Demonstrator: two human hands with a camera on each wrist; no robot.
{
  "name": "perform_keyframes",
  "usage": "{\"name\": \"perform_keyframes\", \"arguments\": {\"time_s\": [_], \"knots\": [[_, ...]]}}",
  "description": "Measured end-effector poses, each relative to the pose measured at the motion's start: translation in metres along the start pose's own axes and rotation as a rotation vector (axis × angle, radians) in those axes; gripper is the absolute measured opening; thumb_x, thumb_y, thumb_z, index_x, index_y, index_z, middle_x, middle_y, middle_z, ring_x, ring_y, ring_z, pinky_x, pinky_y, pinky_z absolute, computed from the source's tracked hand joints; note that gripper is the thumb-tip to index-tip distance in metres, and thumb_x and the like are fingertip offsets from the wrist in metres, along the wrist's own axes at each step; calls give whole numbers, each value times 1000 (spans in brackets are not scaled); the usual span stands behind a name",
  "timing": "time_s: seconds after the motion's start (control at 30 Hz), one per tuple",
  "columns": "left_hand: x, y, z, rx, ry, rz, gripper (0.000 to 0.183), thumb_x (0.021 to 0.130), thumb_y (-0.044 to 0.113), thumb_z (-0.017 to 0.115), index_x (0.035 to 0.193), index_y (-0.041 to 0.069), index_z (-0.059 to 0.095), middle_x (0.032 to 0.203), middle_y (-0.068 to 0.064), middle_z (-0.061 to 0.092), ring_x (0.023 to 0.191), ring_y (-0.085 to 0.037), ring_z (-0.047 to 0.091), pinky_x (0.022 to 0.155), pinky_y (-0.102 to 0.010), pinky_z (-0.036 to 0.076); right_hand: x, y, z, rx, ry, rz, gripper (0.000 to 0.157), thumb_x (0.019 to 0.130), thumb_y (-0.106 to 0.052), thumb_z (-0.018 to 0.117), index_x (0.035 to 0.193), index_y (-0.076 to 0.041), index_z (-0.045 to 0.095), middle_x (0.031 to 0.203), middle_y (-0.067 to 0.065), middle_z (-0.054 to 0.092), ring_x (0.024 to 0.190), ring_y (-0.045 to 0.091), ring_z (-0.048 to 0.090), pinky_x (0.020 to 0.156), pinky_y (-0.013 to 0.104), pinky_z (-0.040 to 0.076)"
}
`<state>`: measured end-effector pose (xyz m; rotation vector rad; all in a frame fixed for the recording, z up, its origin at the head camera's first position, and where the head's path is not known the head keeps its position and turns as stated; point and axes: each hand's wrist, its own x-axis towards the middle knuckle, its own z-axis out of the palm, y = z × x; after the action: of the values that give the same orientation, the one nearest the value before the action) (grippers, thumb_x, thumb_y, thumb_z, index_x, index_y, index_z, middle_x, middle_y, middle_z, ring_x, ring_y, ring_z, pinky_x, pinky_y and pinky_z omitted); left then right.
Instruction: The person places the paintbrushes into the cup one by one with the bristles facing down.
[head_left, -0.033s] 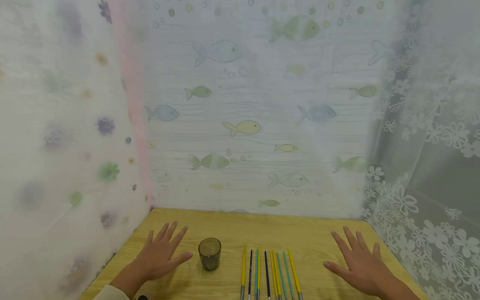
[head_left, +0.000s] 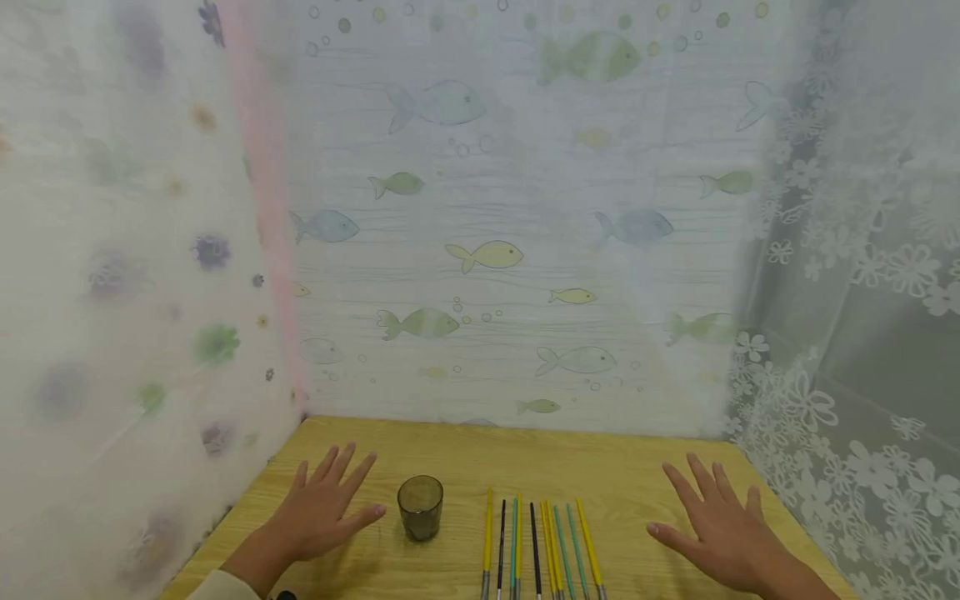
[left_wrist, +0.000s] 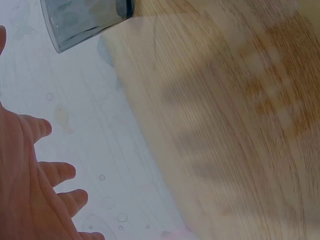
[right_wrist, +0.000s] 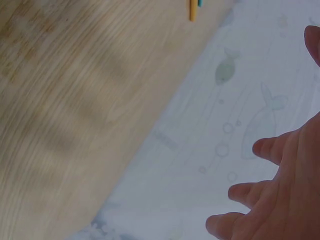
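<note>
The left hand is spread wide, palm down, with nothing in it, over the left part of the wood-grain tabletop; the right hand is likewise fanned out and holds nothing, over the right part; a smoke-tinted, see-through tumbler stands upright just right of the left thumb, apart from it; right of the tumbler, between the hands, lies a row of slim paintbrushes, yellow, teal and dark-handled, with handle ends to the far side and metal ferrules to the near side; their tips run out of sight.

The tumbler looks like glass, though plastic cannot be ruled out; I would judge it stiff, smooth enough to slip in dry fingers, fairly light and liable to chip if knocked over; the sound hold is round the side wall below the rim, thumb opposite fingers; the brushes should be very light, stiff in the handle and prone to roll; a thumb-and-finger pinch at mid-handle suits them, clear of the ferrules; some lie close together, so a careless pinch could catch two.
</note>
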<state>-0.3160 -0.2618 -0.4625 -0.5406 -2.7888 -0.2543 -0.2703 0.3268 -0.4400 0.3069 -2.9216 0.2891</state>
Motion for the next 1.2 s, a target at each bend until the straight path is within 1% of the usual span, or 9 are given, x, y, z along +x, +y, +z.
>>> {"name": "perform_keyframes", "arguments": {"time_s": [0.2,0.4,0.5,0.57,0.73,0.83,0.97,1.1,1.2], "knots": [[-2,-3,1,-8,-1,0,80,100,72,46,164,26,34,169,-18,26,153,-49,28,110,-85,18,1,-1,3,-6,2,-11,88,95,-70,58,160,-15,38,164,31,25,142,68,24,91,95,12],[-2,0,2,-42,0,19,81,99,70,50,163,23,35,167,-19,31,148,-49,36,110,-81,25,1,-3,4,9,-27,-8,88,95,-72,56,159,-14,40,164,33,25,142,68,24,91,95,14],[0,3,5,-122,-31,20,88,96,71,56,164,21,32,166,-19,33,145,-49,42,108,-77,35,3,-3,5,21,-45,-14,89,96,-72,55,160,-12,38,164,33,25,142,66,27,91,93,21],[3,7,7,-195,-63,11,94,93,71,60,165,20,29,166,-19,32,144,-49,42,105,-75,40,5,-3,5,37,-55,-25,92,96,-72,54,160,-9,35,163,35,26,140,65,33,91,89,29],[10,18,16,-370,-116,-25,105,87,69,71,166,19,24,167,-15,31,146,-44,41,105,-70,44,13,-5,7,166,-124,-19,100,96,-72,54,161,0,27,158,38,27,132,63,43,88,74,47],[14,25,22,-458,-107,-36,108,84,66,76,165,19,24,164,-13,35,140,-39,49,102,-64,49,17,-6,9,270,-164,7,100,99,-68,54,161,3,23,153,38,31,129,60,47,89,69,49],[16,32,32,-540,-71,-40,110,80,61,83,164,17,27,161,-16,38,131,-33,58,94,-55,55,20,-10,13,398,-216,54,97,101,-63,55,160,6,20,150,37,32,128,54,51,92,67,49],[18,37,40,-620,-61,-50,110,78,54,88,163,15,29,160,-18,40,131,-35,57,81,-38,59,26,-13,18,485,-243,91,94,101,-58,57,159,9,23,150,38,33,122,48,57,89,61,53],[19,40,43,-687,-71,-64,108,78,48,90,162,15,31,160,-20,39,132,-40,55,71,-27,58,30,-16,22,515,-237,111,92,101,-56,61,155,11,30,146,36,40,113,39,62,85,55,56]]}}
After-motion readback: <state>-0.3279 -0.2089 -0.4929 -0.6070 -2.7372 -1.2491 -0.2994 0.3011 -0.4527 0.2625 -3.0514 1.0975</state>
